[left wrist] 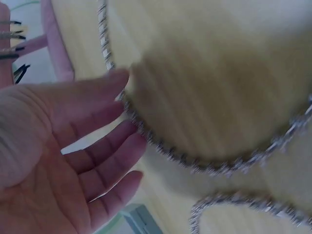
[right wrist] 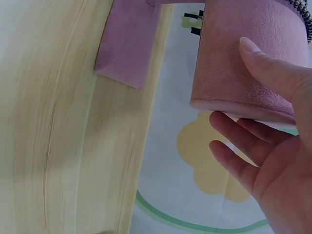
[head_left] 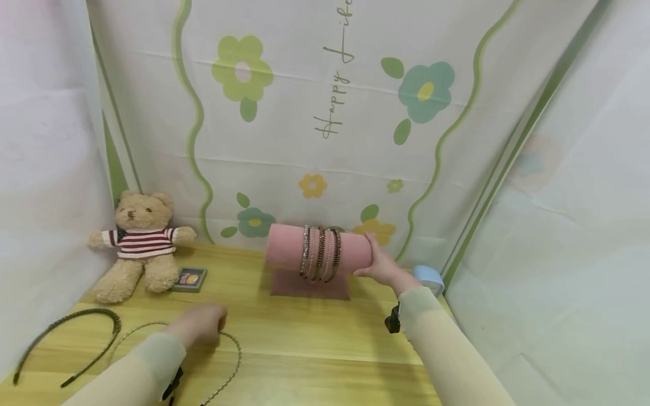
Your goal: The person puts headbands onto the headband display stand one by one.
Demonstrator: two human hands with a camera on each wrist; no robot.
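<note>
In the head view my left hand (head_left: 200, 324) is low over the table at the left, at a thin beaded headband (head_left: 239, 355). Its thumb and fingertips pinch the band (left wrist: 168, 153) in the left wrist view, the other fingers only slightly bent. My right hand (head_left: 382, 265) holds the right end of a pink padded headband stand (head_left: 284, 248). Up close, the thumb (right wrist: 265, 63) lies along the roll's side, and the fingers reach past its end face, partly hidden behind it. Several decorated headbands (head_left: 321, 254) hang around the middle of the roll.
Another dark, braided headband (head_left: 114, 324) lies on the table at the far left. Behind it sits a teddy bear (head_left: 144, 242) in a striped sweater, beside a small grey framed box (head_left: 190, 279). A light blue round object (head_left: 428, 276) stands behind my right wrist. Flower-printed curtains (head_left: 304, 113) enclose the table.
</note>
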